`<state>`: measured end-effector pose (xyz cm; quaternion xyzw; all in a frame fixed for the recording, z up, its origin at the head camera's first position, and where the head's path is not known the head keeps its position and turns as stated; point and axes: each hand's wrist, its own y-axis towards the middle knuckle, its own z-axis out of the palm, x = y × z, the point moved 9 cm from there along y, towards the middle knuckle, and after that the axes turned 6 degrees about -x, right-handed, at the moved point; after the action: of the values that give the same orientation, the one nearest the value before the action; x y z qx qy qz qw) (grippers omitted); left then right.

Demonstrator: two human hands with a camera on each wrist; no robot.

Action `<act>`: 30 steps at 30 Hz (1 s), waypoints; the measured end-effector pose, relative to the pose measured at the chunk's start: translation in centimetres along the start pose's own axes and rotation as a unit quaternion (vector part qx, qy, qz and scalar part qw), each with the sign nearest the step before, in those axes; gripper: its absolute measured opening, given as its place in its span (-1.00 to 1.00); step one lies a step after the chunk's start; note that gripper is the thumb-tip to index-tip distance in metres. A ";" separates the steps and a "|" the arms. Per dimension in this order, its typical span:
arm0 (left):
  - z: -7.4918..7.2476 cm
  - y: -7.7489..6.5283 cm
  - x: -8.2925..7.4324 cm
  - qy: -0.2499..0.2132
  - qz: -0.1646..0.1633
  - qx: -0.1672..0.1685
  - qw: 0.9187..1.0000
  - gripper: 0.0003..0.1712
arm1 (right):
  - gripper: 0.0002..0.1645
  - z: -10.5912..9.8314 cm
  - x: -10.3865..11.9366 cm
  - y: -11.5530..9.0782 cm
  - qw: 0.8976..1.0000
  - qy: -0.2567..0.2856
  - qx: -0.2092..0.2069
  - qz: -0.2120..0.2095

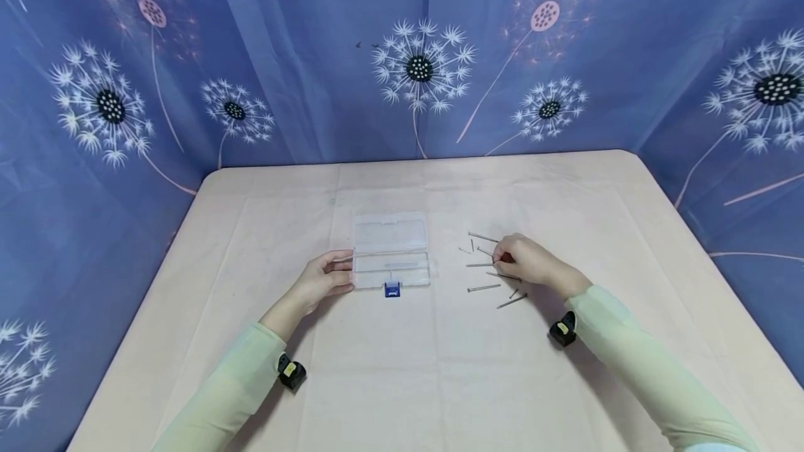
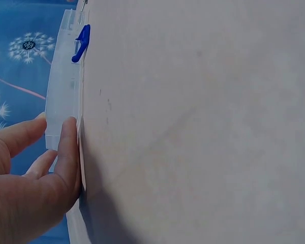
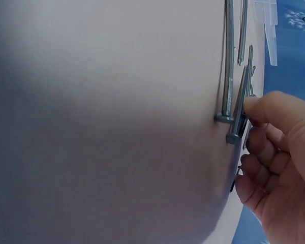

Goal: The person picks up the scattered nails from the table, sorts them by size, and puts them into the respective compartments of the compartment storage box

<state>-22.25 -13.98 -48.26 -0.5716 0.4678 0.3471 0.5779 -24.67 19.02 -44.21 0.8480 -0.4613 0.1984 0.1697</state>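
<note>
A clear plastic box (image 1: 377, 277) with a blue latch (image 1: 392, 289) lies with its lid (image 1: 391, 234) folded back. My left hand (image 1: 320, 279) touches the box's left end with extended fingers; in the left wrist view those fingers (image 2: 67, 147) lie along its side. To the right of the box, several metal nails (image 1: 484, 288) of different lengths are scattered. Over them is my right hand (image 1: 530, 260), fingers curled, with thumb and forefinger pinching a nail (image 3: 250, 63). The fingers partly cover that nail. Beside it other nails (image 3: 227, 76) lie on the table.
A pale cloth covers the table (image 1: 377, 368). Blue curtains (image 1: 314, 54) with a dandelion print stand along the back and both sides. Black devices (image 1: 292, 372) are strapped to both wrists.
</note>
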 end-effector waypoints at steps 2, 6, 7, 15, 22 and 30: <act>0.0 0.0 -0.1 -0.001 -0.001 -0.001 1.000 -0.36 | -0.91 0.0 0.1 0.0 1.000 -0.021 0.005 -0.008; 0.0 -0.1 -0.1 -0.001 0.001 0.001 1.000 -0.35 | -0.86 0.3 0.1 0.0 0.999 -0.046 0.013 -0.017; 0.0 -0.1 -0.1 -0.002 0.000 0.000 1.000 -0.35 | -0.85 0.3 0.1 0.0 0.999 -0.049 0.014 -0.018; 0.2 -0.1 0.1 0.003 0.000 0.003 1.000 -0.35 | -0.90 0.0 0.3 -0.4 0.998 -0.046 -0.005 -0.031; 0.1 0.0 0.1 0.005 0.001 0.005 1.000 -0.35 | -0.90 -0.8 0.4 -0.4 0.999 -0.028 -0.031 -0.003; 0.1 0.0 0.1 0.006 0.006 0.007 1.000 -0.35 | -0.88 -1.8 1.1 -0.3 0.997 0.024 -0.067 -0.001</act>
<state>-22.23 -13.92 -48.32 -0.5672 0.4765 0.3440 0.5770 -24.16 19.23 -42.18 0.8303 -0.4683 0.1873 0.2372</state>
